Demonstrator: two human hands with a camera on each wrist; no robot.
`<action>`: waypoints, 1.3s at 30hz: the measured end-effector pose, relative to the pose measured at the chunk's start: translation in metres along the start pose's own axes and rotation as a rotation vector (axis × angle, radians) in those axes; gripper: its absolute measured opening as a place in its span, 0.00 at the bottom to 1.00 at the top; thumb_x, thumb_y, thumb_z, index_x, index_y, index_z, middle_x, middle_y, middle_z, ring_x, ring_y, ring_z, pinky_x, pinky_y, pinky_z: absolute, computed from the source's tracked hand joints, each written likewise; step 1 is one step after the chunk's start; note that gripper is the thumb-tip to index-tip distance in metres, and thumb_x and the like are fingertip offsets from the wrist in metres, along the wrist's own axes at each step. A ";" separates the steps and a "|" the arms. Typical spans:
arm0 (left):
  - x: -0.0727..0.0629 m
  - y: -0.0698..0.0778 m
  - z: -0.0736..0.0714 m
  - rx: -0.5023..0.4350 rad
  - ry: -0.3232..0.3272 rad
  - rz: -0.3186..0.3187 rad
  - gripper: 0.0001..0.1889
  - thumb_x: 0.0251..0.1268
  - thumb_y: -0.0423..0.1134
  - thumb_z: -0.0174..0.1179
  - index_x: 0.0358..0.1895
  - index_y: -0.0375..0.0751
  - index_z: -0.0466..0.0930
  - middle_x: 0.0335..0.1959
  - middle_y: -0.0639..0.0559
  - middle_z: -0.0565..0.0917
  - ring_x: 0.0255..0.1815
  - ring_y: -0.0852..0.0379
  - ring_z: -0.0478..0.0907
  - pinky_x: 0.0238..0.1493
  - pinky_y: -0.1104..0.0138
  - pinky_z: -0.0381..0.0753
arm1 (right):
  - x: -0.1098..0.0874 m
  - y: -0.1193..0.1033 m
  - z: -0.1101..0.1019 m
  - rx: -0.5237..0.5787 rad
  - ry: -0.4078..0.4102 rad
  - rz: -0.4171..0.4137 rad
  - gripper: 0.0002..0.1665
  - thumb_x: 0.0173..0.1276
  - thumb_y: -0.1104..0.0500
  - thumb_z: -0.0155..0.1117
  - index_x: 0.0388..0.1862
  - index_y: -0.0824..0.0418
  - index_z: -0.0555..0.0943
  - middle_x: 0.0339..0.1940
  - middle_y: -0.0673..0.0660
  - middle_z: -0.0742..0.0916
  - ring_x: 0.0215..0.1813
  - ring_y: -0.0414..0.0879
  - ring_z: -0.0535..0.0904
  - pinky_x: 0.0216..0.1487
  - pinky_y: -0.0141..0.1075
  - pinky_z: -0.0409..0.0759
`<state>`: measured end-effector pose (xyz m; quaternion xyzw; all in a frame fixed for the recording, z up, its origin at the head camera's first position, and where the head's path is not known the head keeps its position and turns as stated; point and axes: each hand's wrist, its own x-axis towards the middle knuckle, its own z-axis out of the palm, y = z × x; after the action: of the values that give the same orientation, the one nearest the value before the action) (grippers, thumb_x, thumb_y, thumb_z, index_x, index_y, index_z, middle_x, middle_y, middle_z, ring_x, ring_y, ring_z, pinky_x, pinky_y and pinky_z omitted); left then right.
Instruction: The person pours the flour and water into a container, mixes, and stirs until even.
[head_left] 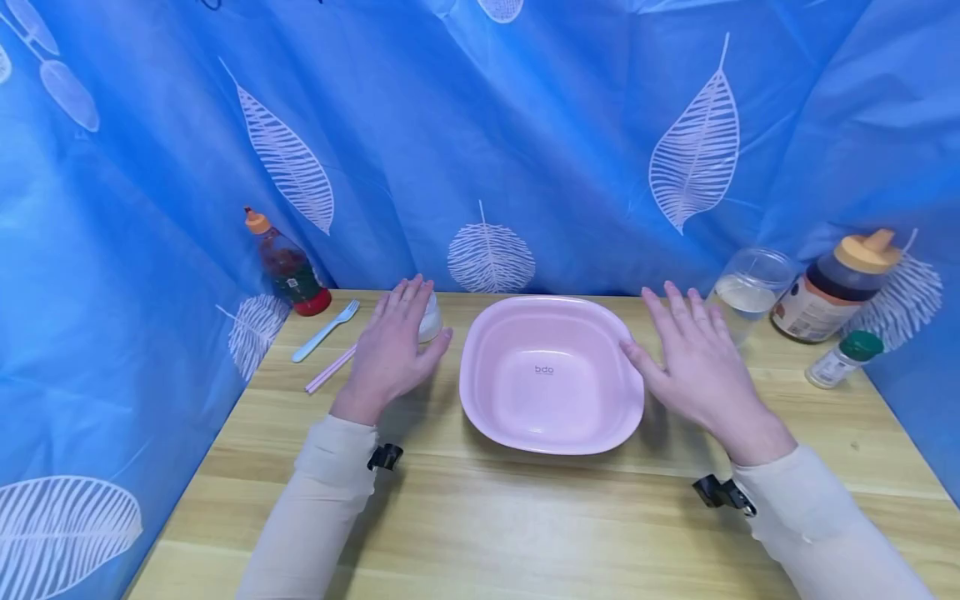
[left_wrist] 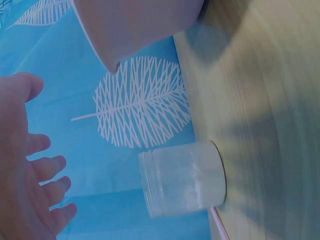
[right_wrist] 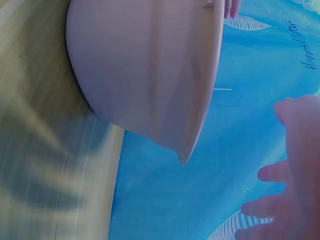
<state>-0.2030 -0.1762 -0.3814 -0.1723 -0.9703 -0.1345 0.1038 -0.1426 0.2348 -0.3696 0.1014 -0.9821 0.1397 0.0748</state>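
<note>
A pink basin (head_left: 551, 375) marked "bdo" stands on the wooden table between my two hands. My left hand (head_left: 396, 346) hovers palm down to its left, fingers straight and holding nothing. Below that hand is a clear jar (left_wrist: 185, 177) with white contents, partly hidden in the head view. My right hand (head_left: 697, 367) is spread out at the basin's right side, its thumb overlapping the rim in the head view; the right wrist view shows it apart from the basin's wall (right_wrist: 145, 65). Nothing is in the right hand.
At left lie a light blue fork (head_left: 326, 331) and pink chopsticks (head_left: 332, 369), near a red sauce bottle (head_left: 292, 267). To the right stand a clear cup (head_left: 750, 283), a dark sauce bottle (head_left: 832, 292) and a green-capped shaker (head_left: 843, 360). A blue curtain (head_left: 570, 150) hangs behind the table.
</note>
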 end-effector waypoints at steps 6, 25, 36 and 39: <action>-0.001 -0.007 -0.002 -0.062 0.081 -0.030 0.43 0.79 0.63 0.53 0.86 0.41 0.58 0.87 0.40 0.63 0.87 0.37 0.61 0.85 0.40 0.62 | -0.001 0.005 -0.002 0.083 0.018 0.000 0.51 0.84 0.30 0.47 0.91 0.58 0.50 0.90 0.70 0.54 0.88 0.75 0.49 0.86 0.70 0.48; -0.010 -0.048 0.002 -0.178 0.181 -0.190 0.36 0.78 0.63 0.58 0.74 0.37 0.73 0.66 0.35 0.86 0.64 0.33 0.84 0.63 0.37 0.82 | -0.006 0.022 0.008 0.373 0.073 0.083 0.40 0.84 0.39 0.58 0.84 0.59 0.68 0.80 0.72 0.75 0.78 0.76 0.70 0.74 0.74 0.68; -0.005 -0.074 0.011 -0.301 0.101 -0.293 0.41 0.76 0.66 0.60 0.78 0.38 0.69 0.70 0.35 0.81 0.70 0.35 0.79 0.71 0.38 0.77 | -0.009 0.033 0.029 0.598 0.123 0.082 0.24 0.85 0.54 0.61 0.68 0.70 0.81 0.61 0.73 0.88 0.56 0.38 0.87 0.57 0.17 0.78; -0.002 -0.078 0.014 -0.348 0.062 -0.321 0.43 0.75 0.67 0.61 0.79 0.37 0.66 0.73 0.35 0.78 0.74 0.34 0.75 0.74 0.37 0.74 | -0.010 0.035 0.033 0.620 0.102 0.092 0.24 0.84 0.54 0.61 0.68 0.71 0.81 0.61 0.72 0.88 0.54 0.30 0.83 0.54 0.12 0.73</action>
<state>-0.2310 -0.2430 -0.4127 -0.0270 -0.9437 -0.3198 0.0797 -0.1447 0.2595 -0.4120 0.0677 -0.8914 0.4404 0.0831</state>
